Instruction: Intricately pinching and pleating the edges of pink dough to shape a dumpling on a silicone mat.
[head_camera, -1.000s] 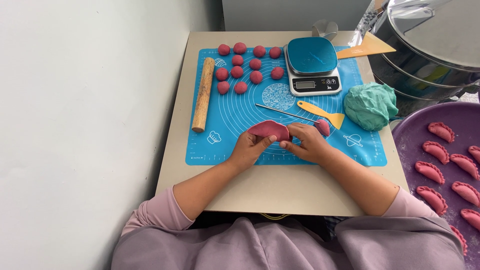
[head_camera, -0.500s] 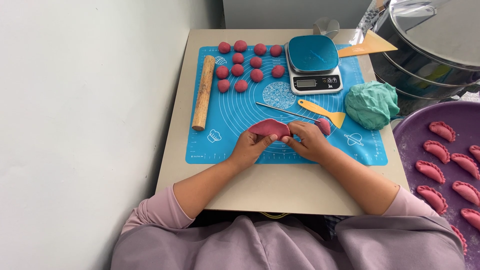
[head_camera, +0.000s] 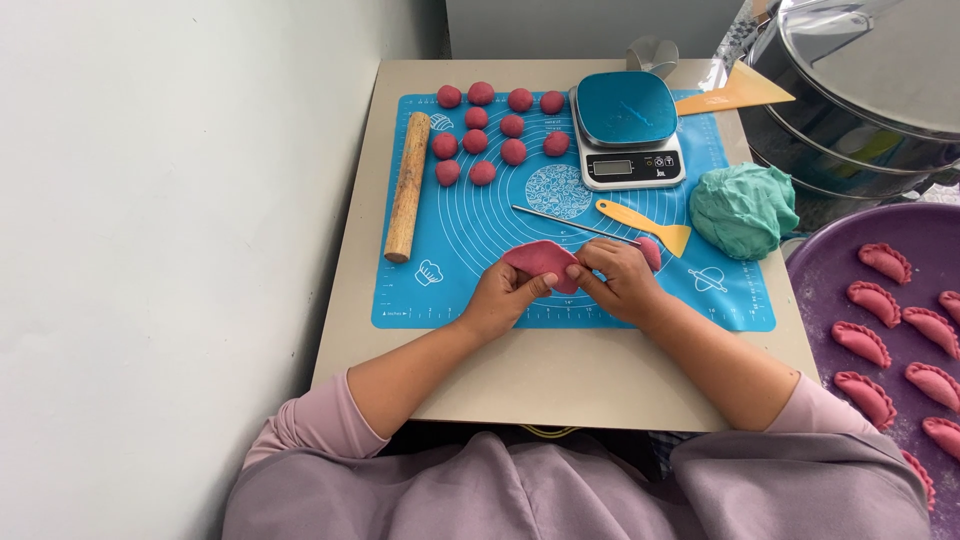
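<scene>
Pinching the folded pink dough wrapper (head_camera: 542, 262) between my left hand (head_camera: 505, 295) and right hand (head_camera: 618, 280) — both stay clamped, position barely shifted — seam sealing continues.

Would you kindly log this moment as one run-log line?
left hand: holds folded pink dough piece | right hand: pinches its edge | over blue mat | dough balls beyond
</scene>
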